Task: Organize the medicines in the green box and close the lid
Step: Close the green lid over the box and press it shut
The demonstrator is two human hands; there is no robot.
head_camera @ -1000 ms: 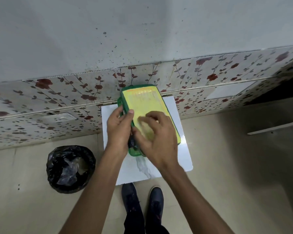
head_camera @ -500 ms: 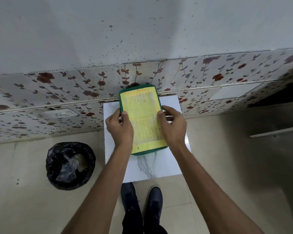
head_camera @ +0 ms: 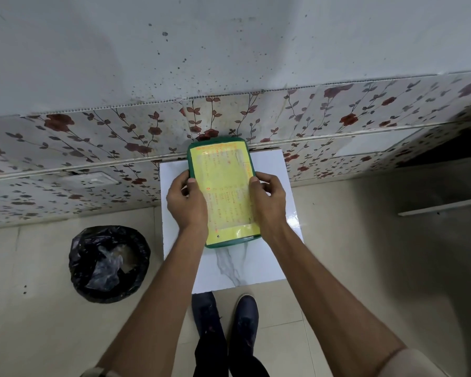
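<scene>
Green box between the two hands, lid down over it, yellow printed sheet covering the lid top. Resting on a white marble-patterned table, far end close to the flowered wall. Medicines hidden under the lid.

Left hand clamped on the box's left long edge, thumb lying on the lid, fingers curled down the side. Right hand gripping the opposite long edge the same way, thumb on top near the yellow sheet's border. Both hands level with each other, about midway along the box.

Left of the left forearm, on the floor, a bin lined with a black bag. Below the hands, past the table's near edge, two dark shoes.
</scene>
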